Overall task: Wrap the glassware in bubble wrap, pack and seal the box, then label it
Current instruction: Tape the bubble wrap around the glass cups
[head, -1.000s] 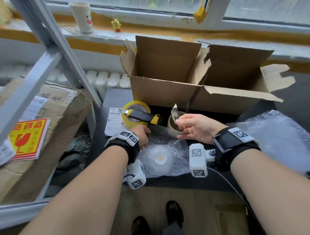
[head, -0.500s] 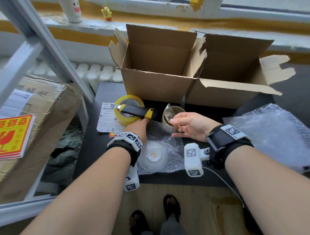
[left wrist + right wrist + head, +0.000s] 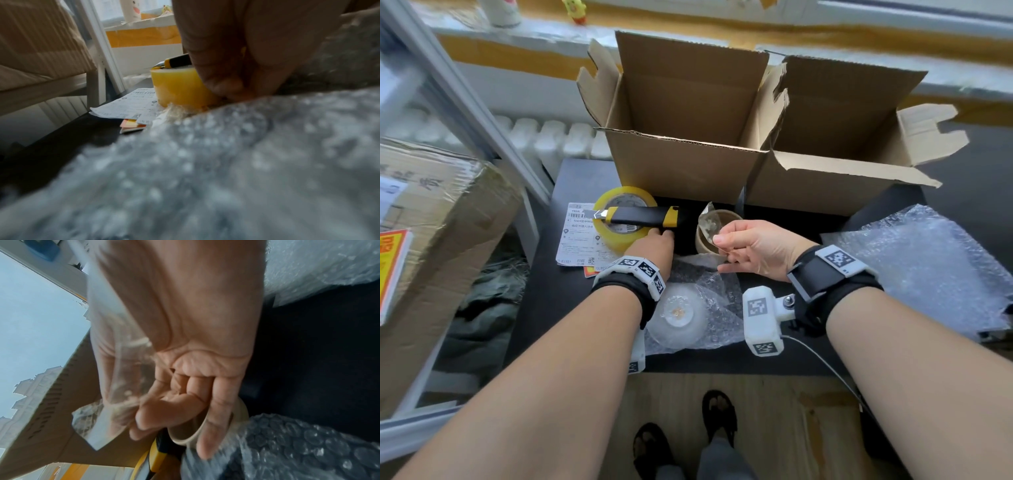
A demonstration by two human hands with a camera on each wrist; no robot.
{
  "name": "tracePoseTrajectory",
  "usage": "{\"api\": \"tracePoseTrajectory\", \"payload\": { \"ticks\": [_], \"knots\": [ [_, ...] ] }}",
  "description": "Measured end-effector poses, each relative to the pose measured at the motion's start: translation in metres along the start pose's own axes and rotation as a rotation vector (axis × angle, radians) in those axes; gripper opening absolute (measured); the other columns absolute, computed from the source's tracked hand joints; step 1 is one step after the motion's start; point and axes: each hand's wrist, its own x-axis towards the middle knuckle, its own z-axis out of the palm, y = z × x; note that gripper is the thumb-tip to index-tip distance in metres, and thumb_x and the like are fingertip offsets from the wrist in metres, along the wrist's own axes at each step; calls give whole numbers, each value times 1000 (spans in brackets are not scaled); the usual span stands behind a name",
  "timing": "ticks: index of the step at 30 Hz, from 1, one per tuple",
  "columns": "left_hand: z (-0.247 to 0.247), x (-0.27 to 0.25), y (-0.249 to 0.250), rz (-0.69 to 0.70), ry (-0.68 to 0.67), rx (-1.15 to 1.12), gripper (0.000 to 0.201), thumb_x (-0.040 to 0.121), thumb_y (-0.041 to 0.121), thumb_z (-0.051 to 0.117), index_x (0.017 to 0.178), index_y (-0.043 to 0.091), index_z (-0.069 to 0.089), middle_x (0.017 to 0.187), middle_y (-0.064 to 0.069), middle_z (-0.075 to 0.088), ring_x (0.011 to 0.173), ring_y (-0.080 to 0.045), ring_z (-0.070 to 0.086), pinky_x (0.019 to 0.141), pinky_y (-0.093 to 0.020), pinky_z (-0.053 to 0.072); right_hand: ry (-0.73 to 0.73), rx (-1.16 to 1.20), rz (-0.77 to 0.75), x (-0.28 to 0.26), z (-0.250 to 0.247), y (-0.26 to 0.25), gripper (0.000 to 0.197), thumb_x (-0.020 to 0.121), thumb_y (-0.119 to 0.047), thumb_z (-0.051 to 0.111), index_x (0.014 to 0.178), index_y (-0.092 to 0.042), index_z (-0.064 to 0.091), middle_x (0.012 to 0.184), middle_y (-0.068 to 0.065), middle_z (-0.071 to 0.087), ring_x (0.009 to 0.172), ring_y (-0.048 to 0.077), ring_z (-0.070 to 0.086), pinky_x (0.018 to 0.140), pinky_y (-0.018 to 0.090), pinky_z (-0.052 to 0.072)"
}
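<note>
A bubble-wrapped glass (image 3: 681, 313) is seen lying on its side at the near edge of the dark table (image 3: 571, 291), its loose wrap (image 3: 717, 291) not yet taped shut, just near of a small tape roll (image 3: 714, 233) and well near of the open cardboard box (image 3: 722, 137) at the far side. A loose strip of clear tape (image 3: 707, 224) is held up by the right hand (image 3: 753, 248), pinched between thumb and curled fingers (image 3: 164, 415); it could be allowed to fold onto itself or stick to the palm, and so be spoiled before it is laid on the wrap. The left hand (image 3: 654, 245) is placed at the yellow tape roll (image 3: 625, 219) to the left, fingers curled down against its near-right side; whether the roll is gripped or merely touched cannot be told. A yellow-and-black utility knife (image 3: 640, 216) is balanced across that roll with its blade tip exposed, and it could be knocked off, or a finger nicked, if the roll were shifted. The unsealed wrap could also be loosened if the glass were nudged. Shipping labels (image 3: 577, 236) are lying under the roll's left side, and a spare sheet of bubble wrap (image 3: 928, 267) lies at the right.
</note>
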Motion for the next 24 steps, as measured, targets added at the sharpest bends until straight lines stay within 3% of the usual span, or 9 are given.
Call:
{"api": "tracePoseTrajectory", "payload": {
  "ticks": [3,8,11,14,17,19,21,24],
  "knots": [
    [-3,3,2,-35,18,96,31,86,-3,53,115,4,60,118,-16,54,105,-38,59,82,-41,51,18,-1,-2,-2,-2,-2,12,88,-8,67,84,-12,56,70,3,58,60,13,47,90,41,55],
    [-2,1,5,-64,39,187,27,91,-1,47,114,6,57,114,-14,61,107,-34,60,70,-37,43,35,-10,-9,-3,-5,-6,12,87,-7,67,82,-11,57,68,4,61,58,13,49,86,38,57],
    [-6,0,6,-81,34,213,25,90,-2,47,111,6,59,113,-14,61,104,-33,60,69,-35,43,44,-14,-12,-3,-6,-6,12,87,-7,67,83,-12,57,67,3,62,54,11,52,87,39,57],
    [-12,-6,6,-34,57,201,20,87,-3,53,104,5,59,113,-14,53,101,-36,59,70,-38,45,43,-16,-9,-4,-4,-5,12,88,-6,66,83,-11,57,68,3,60,53,10,52,87,40,56],
    [-18,-14,2,45,112,224,16,84,3,57,96,11,50,103,-10,53,89,-35,60,60,-38,42,14,-1,-5,-7,1,-7,12,89,-3,64,83,-11,57,71,6,59,56,13,50,86,40,55],
    [-18,-18,-2,58,127,251,18,87,7,53,101,14,44,83,-5,54,78,-32,58,56,-35,40,-9,0,1,-10,5,-10,13,89,-1,64,83,-11,58,71,6,62,59,14,51,85,41,56],
    [-16,-21,-5,41,140,241,21,88,9,50,106,14,41,68,-2,42,67,-29,49,53,-33,36,-32,-1,14,-12,8,-11,13,88,-1,64,84,-13,59,72,4,65,62,14,57,89,44,55],
    [-11,-16,-9,10,109,153,20,90,11,49,108,11,40,73,-5,43,66,-26,44,55,-34,34,-76,19,42,-14,14,-9,15,89,0,61,86,-14,61,78,3,65,69,13,61,97,53,50]
  ]
}}
